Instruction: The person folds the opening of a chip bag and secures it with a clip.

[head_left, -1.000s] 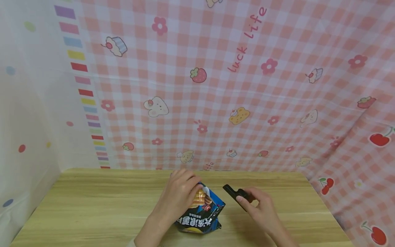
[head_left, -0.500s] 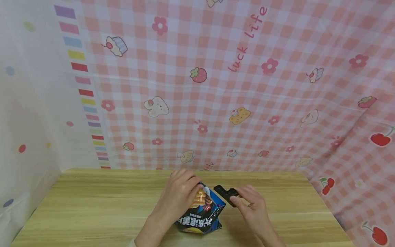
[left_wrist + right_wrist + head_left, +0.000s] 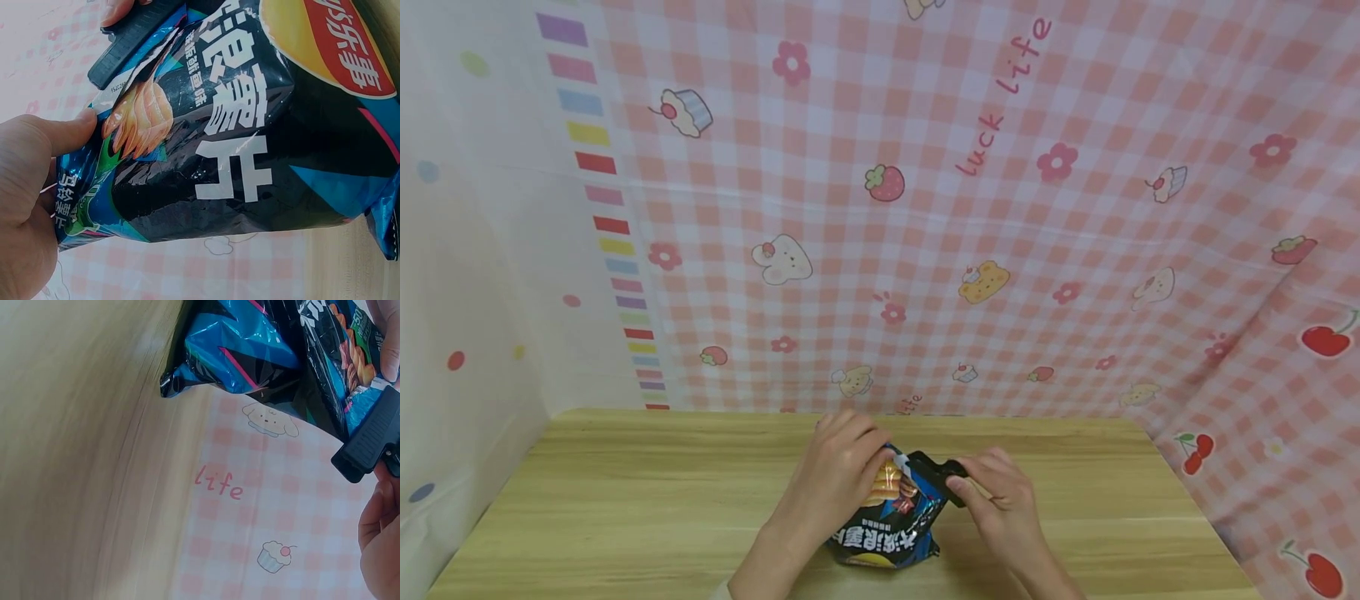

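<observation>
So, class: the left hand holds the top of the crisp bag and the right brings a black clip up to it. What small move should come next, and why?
Probably slide the black clip over the folded top of the crisp bag and let it close. The right hand holds the clip at the bag's upper edge, while the left hand pinches that top shut; whether the clip grips the foil yet is unclear.
</observation>
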A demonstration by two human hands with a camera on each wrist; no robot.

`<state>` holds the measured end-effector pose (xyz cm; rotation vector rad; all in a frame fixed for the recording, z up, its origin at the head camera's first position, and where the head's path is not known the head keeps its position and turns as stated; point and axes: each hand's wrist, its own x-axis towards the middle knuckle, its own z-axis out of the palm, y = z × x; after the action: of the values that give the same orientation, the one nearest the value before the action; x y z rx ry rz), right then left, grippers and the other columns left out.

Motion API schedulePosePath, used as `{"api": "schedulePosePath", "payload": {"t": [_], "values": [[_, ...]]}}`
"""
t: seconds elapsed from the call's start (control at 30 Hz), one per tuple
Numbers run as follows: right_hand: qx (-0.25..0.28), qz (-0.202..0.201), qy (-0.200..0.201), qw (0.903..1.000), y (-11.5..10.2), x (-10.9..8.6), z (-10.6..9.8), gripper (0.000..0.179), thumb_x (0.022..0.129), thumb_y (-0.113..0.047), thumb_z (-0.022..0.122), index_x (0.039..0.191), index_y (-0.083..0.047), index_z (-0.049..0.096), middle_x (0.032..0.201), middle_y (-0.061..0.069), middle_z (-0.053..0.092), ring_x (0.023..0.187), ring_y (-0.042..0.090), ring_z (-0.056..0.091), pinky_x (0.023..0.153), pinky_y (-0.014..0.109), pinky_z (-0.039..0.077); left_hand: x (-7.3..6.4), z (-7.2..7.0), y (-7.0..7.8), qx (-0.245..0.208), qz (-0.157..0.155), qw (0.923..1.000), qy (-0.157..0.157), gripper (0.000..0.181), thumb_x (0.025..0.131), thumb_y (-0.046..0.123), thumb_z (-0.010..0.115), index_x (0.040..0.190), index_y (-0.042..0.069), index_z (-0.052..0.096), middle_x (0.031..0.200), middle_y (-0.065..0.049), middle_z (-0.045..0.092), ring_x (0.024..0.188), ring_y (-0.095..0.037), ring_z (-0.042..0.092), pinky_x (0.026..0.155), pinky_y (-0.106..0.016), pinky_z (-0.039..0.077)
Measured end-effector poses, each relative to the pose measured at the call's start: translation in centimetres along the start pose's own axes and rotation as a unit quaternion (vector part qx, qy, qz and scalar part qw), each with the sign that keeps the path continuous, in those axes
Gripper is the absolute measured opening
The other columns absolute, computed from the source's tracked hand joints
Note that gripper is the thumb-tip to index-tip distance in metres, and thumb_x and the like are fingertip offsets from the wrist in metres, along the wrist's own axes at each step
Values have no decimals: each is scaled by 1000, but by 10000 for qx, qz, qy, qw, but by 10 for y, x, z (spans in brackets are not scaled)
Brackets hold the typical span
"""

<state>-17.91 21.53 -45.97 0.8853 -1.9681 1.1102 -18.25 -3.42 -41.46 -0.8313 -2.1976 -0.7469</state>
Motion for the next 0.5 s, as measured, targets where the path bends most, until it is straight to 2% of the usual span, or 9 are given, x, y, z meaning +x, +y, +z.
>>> {"api": "schedulePosePath", "payload": {"t": [0.07, 0.17, 0.23, 0.3, 0.5], "values": [[63, 15, 21, 10000, 0, 0, 2, 26, 97, -26, 74, 105, -3, 81, 90, 6, 77, 82, 18, 60, 74, 23, 47, 0, 0, 0, 0, -8, 10000, -11, 11, 86, 10, 87, 95, 11, 80, 89, 6, 69, 89, -13, 60, 76, -29, 46], [152, 85, 9, 9998, 0, 1, 5, 17, 90, -11, 81, 105, -3, 81, 91, 5, 77, 83, 18, 60, 75, 21, 47, 0, 0, 0, -9, 2, 10000, 4, 12, 86, 10, 87, 95, 11, 80, 89, 6, 69, 89, -13, 60, 77, -29, 46], [180, 142, -14, 9997, -1, 2, 7, 22, 83, 1, 83, 104, -3, 81, 92, 5, 77, 84, 17, 61, 76, 20, 48, 0, 0, 0, -22, 11, 10000, 36, 12, 85, 8, 87, 94, 11, 80, 89, 5, 70, 89, -13, 60, 76, -29, 47], [223, 159, -4, 9996, -1, 2, 9, 25, 80, 5, 83, 104, -2, 81, 92, 5, 77, 84, 17, 60, 76, 21, 47, 1, 0, 0, -29, 11, 10000, 63, 12, 84, 7, 87, 94, 10, 80, 89, 5, 70, 88, -13, 60, 75, -29, 46], [325, 132, 91, 9993, 0, 4, 15, 23, 83, 1, 83, 105, -2, 81, 89, 6, 77, 81, 17, 58, 72, 25, 46, 1, 0, 0, -83, 51, 9999, 102, 16, 82, -1, 86, 93, 9, 80, 88, 5, 69, 87, -13, 60, 75, -29, 47]]}}
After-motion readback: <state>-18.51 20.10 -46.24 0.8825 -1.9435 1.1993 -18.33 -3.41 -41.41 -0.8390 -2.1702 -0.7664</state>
